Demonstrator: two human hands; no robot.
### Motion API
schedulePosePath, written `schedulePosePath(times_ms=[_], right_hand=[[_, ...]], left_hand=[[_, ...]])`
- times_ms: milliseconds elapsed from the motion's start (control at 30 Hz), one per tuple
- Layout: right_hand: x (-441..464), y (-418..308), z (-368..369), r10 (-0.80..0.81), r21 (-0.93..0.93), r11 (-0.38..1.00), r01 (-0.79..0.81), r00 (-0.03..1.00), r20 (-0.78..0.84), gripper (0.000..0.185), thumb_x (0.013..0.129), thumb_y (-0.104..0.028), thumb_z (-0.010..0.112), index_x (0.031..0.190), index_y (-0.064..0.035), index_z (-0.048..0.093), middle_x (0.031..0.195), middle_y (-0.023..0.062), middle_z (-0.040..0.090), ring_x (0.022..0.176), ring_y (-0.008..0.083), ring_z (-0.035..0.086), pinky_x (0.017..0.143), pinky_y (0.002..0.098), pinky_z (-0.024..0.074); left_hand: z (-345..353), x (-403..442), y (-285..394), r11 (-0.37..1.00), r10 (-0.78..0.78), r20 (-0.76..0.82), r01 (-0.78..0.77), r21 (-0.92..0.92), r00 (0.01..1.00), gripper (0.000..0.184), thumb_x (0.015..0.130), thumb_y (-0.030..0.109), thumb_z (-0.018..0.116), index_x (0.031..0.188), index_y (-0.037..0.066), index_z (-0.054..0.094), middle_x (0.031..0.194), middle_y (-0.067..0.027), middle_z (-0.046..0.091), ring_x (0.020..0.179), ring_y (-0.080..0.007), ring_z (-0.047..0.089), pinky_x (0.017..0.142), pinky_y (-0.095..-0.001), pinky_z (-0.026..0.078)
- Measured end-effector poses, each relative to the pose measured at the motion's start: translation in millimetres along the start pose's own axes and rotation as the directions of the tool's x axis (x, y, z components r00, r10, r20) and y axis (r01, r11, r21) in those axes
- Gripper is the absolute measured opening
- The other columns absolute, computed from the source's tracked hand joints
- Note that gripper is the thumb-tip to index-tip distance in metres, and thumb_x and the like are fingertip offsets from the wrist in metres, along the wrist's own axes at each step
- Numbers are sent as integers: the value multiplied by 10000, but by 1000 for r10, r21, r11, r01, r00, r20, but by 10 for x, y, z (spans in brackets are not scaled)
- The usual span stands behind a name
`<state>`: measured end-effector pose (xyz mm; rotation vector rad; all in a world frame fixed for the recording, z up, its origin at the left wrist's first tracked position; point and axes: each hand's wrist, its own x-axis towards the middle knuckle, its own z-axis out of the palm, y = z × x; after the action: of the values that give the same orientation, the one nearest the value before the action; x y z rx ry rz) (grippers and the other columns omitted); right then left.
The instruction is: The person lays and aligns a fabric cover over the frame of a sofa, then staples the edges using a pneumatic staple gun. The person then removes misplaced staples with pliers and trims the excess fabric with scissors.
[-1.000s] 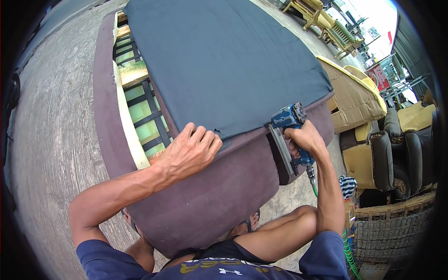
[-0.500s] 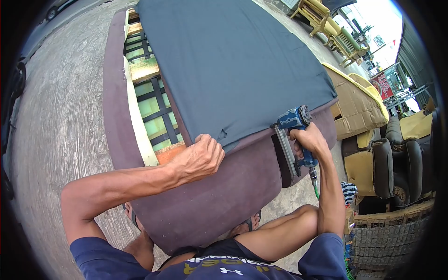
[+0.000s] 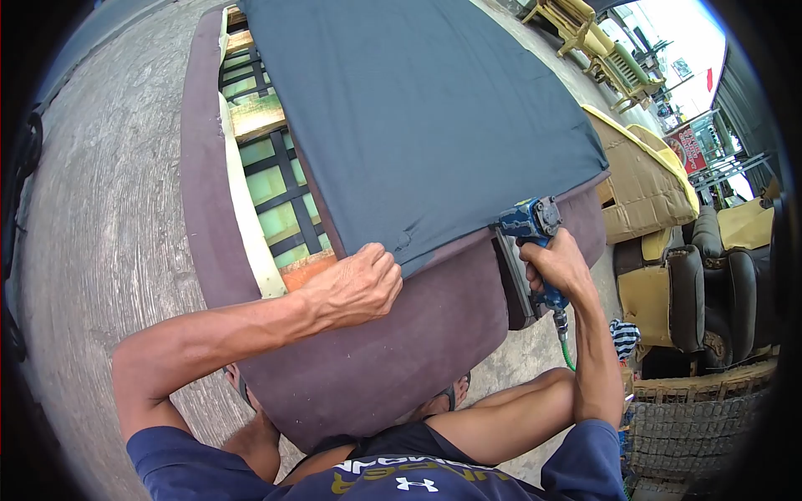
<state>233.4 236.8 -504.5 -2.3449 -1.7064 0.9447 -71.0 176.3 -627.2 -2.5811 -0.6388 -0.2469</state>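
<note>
Left fingers (image 3: 386, 269) curled (elbow (image 3: 138, 367) bent wide); right fingers (image 3: 535, 274) clenched.

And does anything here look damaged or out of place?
Yes: the dark blue-grey cloth sheet has a small puckered spot, possibly a tear, near its corner beside the left hand; cloth elsewhere looks smoother.

Left hand (image 3: 363, 285) gripping slate-blue cloth sheet (image 3: 434, 125), right hand (image 3: 558, 263) holding blue metal staple gun (image 3: 528, 219), purple fabric-covered furniture (image 3: 409, 351) beneath

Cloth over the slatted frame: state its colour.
The cloth is plain dark blue-grey, best seen in the head view.
</note>
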Motion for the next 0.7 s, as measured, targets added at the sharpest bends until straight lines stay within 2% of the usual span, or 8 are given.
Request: schedulePosePath(times_ms=[133,167,267,333,433,567,667,700], right_hand=[[-226,-157,140,-79,131,989,64,990,119,267,759,-171,642,600,43,627,524,95,595,436,153,571,494,337,498],[-263,-201,203,-79,43,996,75,990,120,281,753,-167,629,558,35,609,490,98,575,436,157,576,504,345,499],[-337,-348,372,-129,14,992,128,973,191,297,757,-179,610,538,21,597,469,104,570,431,171,575,519,352,507],[-394,-473,422,-147,22,989,145,969,201,301,760,-178,610,535,23,595,465,101,567,429,170,575,520,356,509],[-414,-550,443,-175,0,984,179,960,220,316,766,-175,611,524,27,589,454,99,557,428,165,575,525,358,513],[-394,-536,478,-110,-25,993,119,968,223,320,765,-172,612,514,24,587,453,104,558,436,170,585,535,355,519],[-370,-497,449,-119,-19,992,125,971,207,319,759,-175,615,511,24,588,453,106,559,438,173,589,535,354,522],[-363,-489,438,-128,-17,991,135,971,201,319,757,-177,616,510,24,589,453,106,559,438,175,591,533,352,523]], left_hand=[[14,-11,-4,999,26,-8,-27,-46,1000,152,825,138,666,725,33,621,680,-11,454,682,-156,478,678,-323,400],[5,-10,5,998,28,-7,-28,-60,1000,152,825,138,666,725,33,621,680,-11,454,682,-156,478,678,-323,400],[5,-23,0,998,41,-13,-41,-41,999,160,827,142,664,720,35,615,692,-9,460,694,-158,482,687,-322,401],[13,-23,3,996,11,3,-10,-87,1000,138,843,163,688,807,31,668,742,-23,507,764,-163,512,720,-324,416],[13,-32,21,991,-15,24,18,-136,1000,142,857,165,685,829,27,675,766,-28,519,784,-164,516,738,-327,421],[36,-53,40,987,-49,-5,47,-154,999,139,874,170,680,850,33,680,800,-27,528,812,-164,519,756,-326,422],[43,-47,89,965,-141,23,143,-222,990,169,902,208,682,893,39,686,837,-31,537,842,-168,519,772,-332,419],[38,-45,109,908,-254,11,242,-341,967,190,916,231,688,902,42,672,850,-41,542,850,-181,524,775,-343,419]])
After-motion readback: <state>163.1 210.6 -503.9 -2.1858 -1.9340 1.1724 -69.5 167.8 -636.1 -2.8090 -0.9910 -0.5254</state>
